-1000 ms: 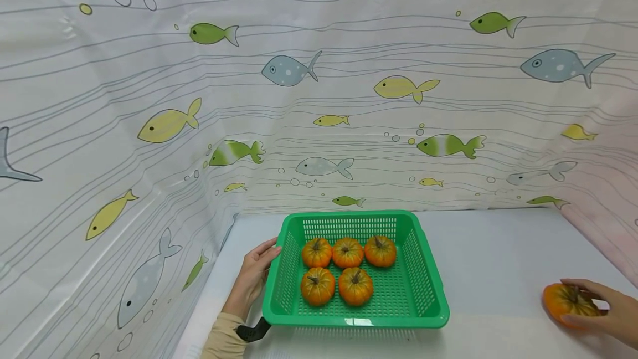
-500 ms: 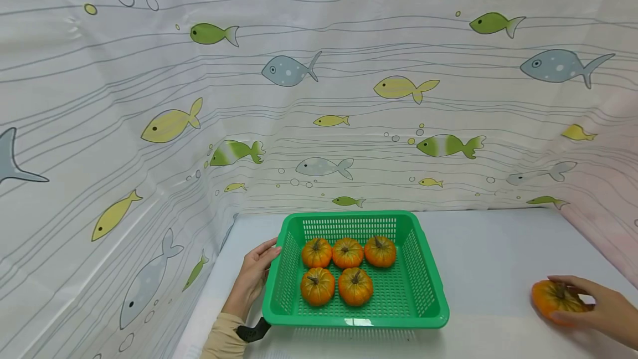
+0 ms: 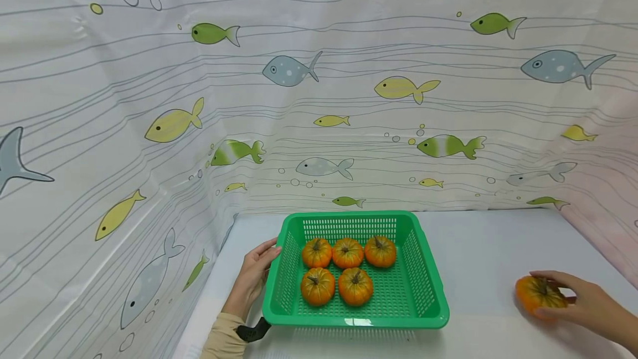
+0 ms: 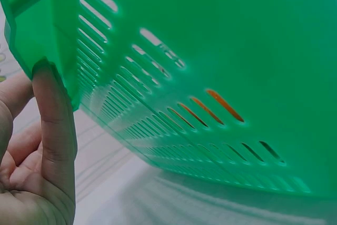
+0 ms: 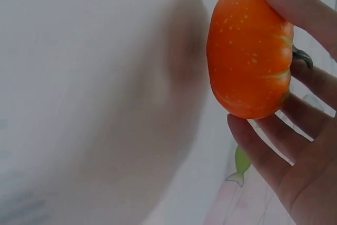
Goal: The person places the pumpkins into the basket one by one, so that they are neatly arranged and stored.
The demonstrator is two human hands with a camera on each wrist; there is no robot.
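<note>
A green plastic basket (image 3: 356, 322) stands on the table and holds several small orange pumpkins in two rows. At its left rim is my left hand (image 3: 256, 270); in the left wrist view its thumb and fingers (image 4: 55, 125) grip the rim. On the far right, my right hand (image 3: 580, 301) holds another small pumpkin (image 3: 535, 295) between thumb and fingertips. The right wrist view shows that pumpkin's smooth orange side (image 5: 247, 51) and dark stem, with a blurred shadow on the tabletop apart from it.
The white table (image 3: 483, 259) extends between the basket and my right hand. A fish-print curtain (image 3: 349, 93) hangs behind the table and along both sides. A black strap (image 3: 253, 330) circles the left wrist beside the basket's near left corner.
My right hand has moved left with the pumpkin, closer to the basket. The left hand, the basket and the pumpkins inside have stayed in place.
</note>
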